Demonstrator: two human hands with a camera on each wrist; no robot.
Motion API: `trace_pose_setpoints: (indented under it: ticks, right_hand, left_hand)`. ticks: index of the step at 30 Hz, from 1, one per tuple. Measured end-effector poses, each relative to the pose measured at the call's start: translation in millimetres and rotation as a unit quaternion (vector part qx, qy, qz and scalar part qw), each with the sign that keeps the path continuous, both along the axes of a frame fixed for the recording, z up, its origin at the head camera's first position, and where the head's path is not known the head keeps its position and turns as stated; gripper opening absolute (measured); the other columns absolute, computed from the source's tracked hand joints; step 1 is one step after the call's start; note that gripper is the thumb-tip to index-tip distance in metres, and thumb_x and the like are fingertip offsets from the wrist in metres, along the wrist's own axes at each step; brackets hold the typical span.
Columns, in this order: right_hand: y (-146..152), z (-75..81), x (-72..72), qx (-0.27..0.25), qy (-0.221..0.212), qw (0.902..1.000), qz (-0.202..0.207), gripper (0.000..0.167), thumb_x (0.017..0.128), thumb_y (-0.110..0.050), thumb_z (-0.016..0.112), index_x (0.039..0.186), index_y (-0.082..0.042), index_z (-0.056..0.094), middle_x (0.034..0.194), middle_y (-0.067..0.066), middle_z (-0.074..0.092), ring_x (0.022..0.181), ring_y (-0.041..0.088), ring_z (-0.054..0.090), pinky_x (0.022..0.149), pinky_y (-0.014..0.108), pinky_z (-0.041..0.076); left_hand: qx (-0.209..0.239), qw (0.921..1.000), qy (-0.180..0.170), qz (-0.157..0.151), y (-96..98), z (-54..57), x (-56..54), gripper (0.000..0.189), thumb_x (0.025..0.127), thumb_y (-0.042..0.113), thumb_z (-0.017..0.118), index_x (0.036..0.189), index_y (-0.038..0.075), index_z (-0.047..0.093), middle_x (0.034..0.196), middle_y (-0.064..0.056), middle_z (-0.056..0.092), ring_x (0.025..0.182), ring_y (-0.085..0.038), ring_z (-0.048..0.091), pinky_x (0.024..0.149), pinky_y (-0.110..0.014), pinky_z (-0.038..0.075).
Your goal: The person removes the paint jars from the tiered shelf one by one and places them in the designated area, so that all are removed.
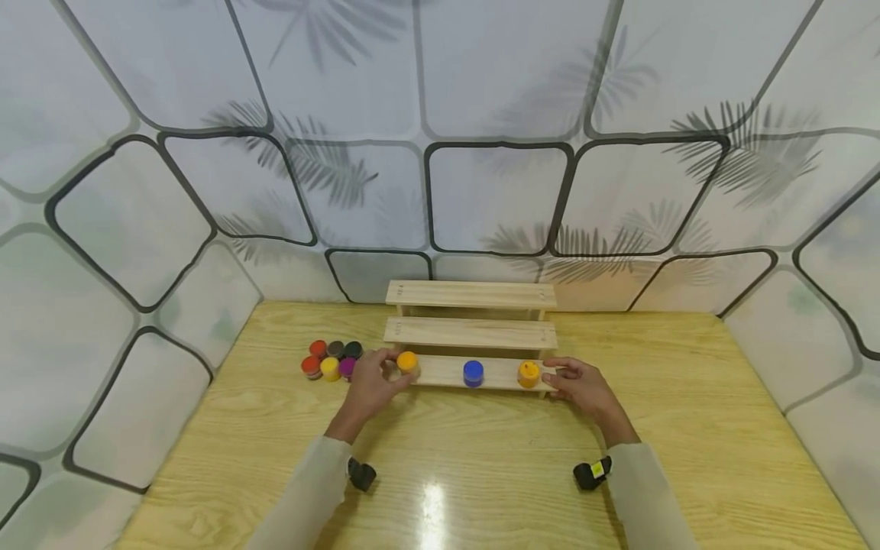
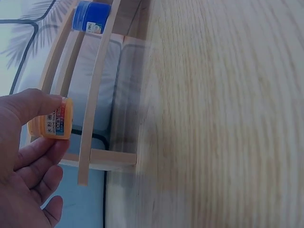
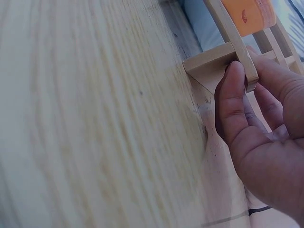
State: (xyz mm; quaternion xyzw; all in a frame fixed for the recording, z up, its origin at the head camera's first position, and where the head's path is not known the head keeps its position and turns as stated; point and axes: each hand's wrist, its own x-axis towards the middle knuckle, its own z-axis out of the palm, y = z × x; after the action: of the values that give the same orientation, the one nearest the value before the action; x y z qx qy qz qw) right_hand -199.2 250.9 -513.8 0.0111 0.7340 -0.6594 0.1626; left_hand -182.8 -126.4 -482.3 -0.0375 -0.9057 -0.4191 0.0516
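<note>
Your left hand [image 1: 372, 384] pinches a small, round, yellow-orange jar with a printed label [image 2: 58, 124]; your right hand [image 1: 584, 388] grips a pale wooden three-step shelf [image 1: 474, 334]

Behind, a white wall printed with dark rounded outlines and grey leaf shapes [image 1: 498, 195] meets a glossy yellow wood-grain table [image 1: 495, 451]. Near the wall stands the shelf, its steps rising away from you. Your right hand is clamped on the right end of its lowest step. Your left hand has thumb and fingers around the labelled jar at that step's left end; whether its base touches the wood cannot be told. Left of the shelf, a tight cluster of red, yellow, purple and dark round jars [image 1: 331, 370] sits just beside your left hand. One blue round jar [image 1: 473, 373] stands mid-step; an orange jar with a smeared lid [image 1: 528, 375] stands near your right hand.
</note>
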Motion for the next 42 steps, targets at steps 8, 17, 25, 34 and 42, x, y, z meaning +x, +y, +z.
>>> trace_pose_setpoints:
  ticks: [8, 17, 25, 34, 42]
  right_hand:
    - [-0.3, 0.9, -0.6, 0.001, -0.001, 1.0000, -0.004, 0.041, 0.089, -0.017, 0.066, 0.124, 0.000, 0.055, 0.087, -0.007, 0.058, 0.080, 0.005, 0.063, 0.076, 0.027, 0.056]
    - [-0.6, -0.9, 0.4, 0.022, 0.001, 0.9998, 0.002, 0.049, 0.088, -0.022, 0.067, 0.129, 0.003, 0.052, 0.093, -0.005, 0.062, 0.084, 0.005, 0.064, 0.076, 0.027, 0.055]
    - [-1.0, 1.0, 0.5, 0.006, 0.000, 1.0000, 0.001, 0.045, 0.089, -0.018, 0.066, 0.127, 0.003, 0.052, 0.087, -0.006, 0.058, 0.080, 0.005, 0.062, 0.075, 0.027, 0.056]
    - [0.2, 1.2, 0.6, 0.011, -0.003, 0.9999, 0.005, 0.047, 0.089, -0.020, 0.067, 0.128, 0.002, 0.052, 0.086, -0.004, 0.055, 0.079, 0.006, 0.061, 0.076, 0.028, 0.056]
    - [-0.6, 2.9, 1.3, 0.011, -0.005, 0.9999, 0.003, 0.049, 0.089, -0.020, 0.067, 0.129, 0.003, 0.051, 0.086, -0.004, 0.056, 0.079, 0.006, 0.062, 0.075, 0.029, 0.056]
  left_hand:
    - [0.005, 0.9999, 0.012, 0.009, -6.2, 4.1, 3.2, 0.041, 0.075, 0.030, 0.080, 0.106, 0.007, 0.067, 0.102, -0.009, 0.064, 0.090, -0.022, 0.051, 0.071, -0.030, 0.042]
    - [-0.004, 0.9993, 0.029, 0.021, -18.5, 5.0, 8.0, 0.041, 0.076, 0.026, 0.080, 0.107, 0.004, 0.066, 0.098, -0.012, 0.063, 0.086, -0.027, 0.050, 0.069, -0.030, 0.038]
    - [0.010, 0.9993, 0.012, 0.034, -31.5, 7.3, 11.4, 0.040, 0.077, 0.026, 0.079, 0.107, 0.004, 0.065, 0.094, -0.017, 0.056, 0.081, -0.026, 0.044, 0.069, -0.031, 0.036]
    - [0.006, 0.9985, 0.009, 0.054, -42.3, 6.7, 15.2, 0.046, 0.075, 0.030, 0.080, 0.109, 0.003, 0.065, 0.104, -0.018, 0.063, 0.093, -0.032, 0.059, 0.078, -0.040, 0.050]
    - [0.015, 0.9971, 0.004, 0.074, -55.6, 4.0, 18.4, 0.040, 0.076, 0.028, 0.080, 0.103, 0.002, 0.065, 0.096, -0.015, 0.062, 0.092, -0.030, 0.057, 0.075, -0.034, 0.045]
